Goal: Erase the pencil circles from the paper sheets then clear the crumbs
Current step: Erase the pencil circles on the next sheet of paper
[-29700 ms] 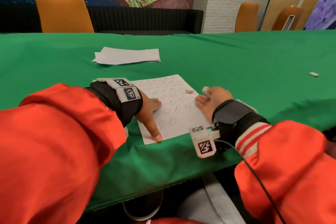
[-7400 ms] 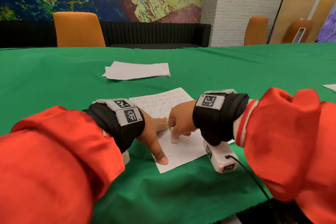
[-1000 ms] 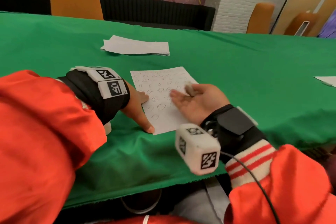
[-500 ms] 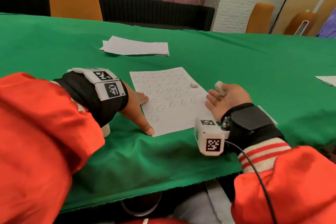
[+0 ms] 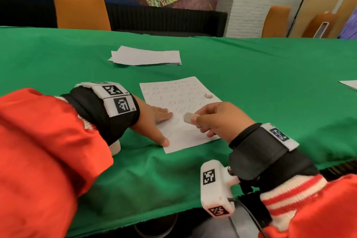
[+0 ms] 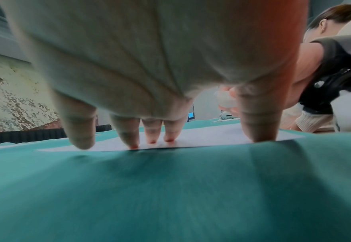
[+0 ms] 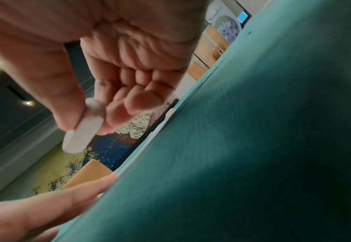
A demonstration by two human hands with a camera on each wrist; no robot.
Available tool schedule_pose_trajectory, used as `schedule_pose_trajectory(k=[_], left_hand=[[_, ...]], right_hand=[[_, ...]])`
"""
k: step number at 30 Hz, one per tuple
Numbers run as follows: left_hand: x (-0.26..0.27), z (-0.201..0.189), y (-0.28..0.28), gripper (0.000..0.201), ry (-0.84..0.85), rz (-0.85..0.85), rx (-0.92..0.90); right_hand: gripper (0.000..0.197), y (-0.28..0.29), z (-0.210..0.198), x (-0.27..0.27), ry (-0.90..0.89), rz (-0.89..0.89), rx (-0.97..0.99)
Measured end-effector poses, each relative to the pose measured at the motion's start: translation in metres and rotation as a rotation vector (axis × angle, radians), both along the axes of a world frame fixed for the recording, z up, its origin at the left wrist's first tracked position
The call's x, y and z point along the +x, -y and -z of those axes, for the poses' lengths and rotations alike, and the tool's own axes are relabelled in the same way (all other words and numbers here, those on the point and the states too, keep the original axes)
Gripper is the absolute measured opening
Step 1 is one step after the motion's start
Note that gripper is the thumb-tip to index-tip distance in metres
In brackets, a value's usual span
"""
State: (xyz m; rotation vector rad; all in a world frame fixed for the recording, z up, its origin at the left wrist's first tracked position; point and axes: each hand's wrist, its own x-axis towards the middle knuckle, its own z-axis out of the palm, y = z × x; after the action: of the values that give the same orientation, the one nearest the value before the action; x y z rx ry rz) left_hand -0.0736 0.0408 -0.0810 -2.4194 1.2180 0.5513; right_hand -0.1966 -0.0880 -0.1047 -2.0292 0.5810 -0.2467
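Right hand [image 5: 222, 120] pinches the eraser [image 5: 189, 117] above the sheet [image 5: 185, 137], left hand [image 5: 152, 120] presses it with fingers straight, and most circles [image 5: 174, 121] look unerased, crumbs uncleared

White sheet [image 5: 185, 121] flat on green cloth (pencil circles [image 5: 174, 102] remaining); white eraser [image 5: 188, 117] above it.

left hand [image 5: 152, 120] flat, fingers spread, lower left of frame; right hand [image 5: 222, 120] mid-frame, pinching (thumb against fingers), raised.
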Motion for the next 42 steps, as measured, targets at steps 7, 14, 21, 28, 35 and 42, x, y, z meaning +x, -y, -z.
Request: schedule_pose_trajectory(k=[7, 14, 21, 28, 35, 42], left_hand=[[0.005, -0.002, -0.002, 0.093, -0.044, 0.040, -0.016], [0.008, -0.004, -0.002, 0.093, -0.080, 0.047, -0.049], [0.005, -0.005, -0.002, 0.091, -0.058, 0.063, -0.084], [-0.002, -0.004, 0.009, 0.099, -0.004, 0.103, -0.028], [-0.004, 0.000, 0.011, 0.104, -0.003, 0.086, 0.033], [-0.007, -0.001, 0.011, 0.099, -0.015, 0.111, 0.002]], right_hand=[[0.019, 0.000, 0.003, 0.002, -0.087, -0.023, -0.301], [0.015, -0.010, -0.008, 0.008, -0.190, -0.083, -0.466], [0.009, -0.006, -0.014, 0.007, -0.243, -0.093, -0.432], [0.011, -0.011, -0.009, 0.005, -0.200, -0.130, -0.434], [0.009, -0.019, -0.008, 0.008, -0.245, -0.188, -0.511], [0.006, -0.020, -0.010, 0.012, -0.257, -0.161, -0.543]])
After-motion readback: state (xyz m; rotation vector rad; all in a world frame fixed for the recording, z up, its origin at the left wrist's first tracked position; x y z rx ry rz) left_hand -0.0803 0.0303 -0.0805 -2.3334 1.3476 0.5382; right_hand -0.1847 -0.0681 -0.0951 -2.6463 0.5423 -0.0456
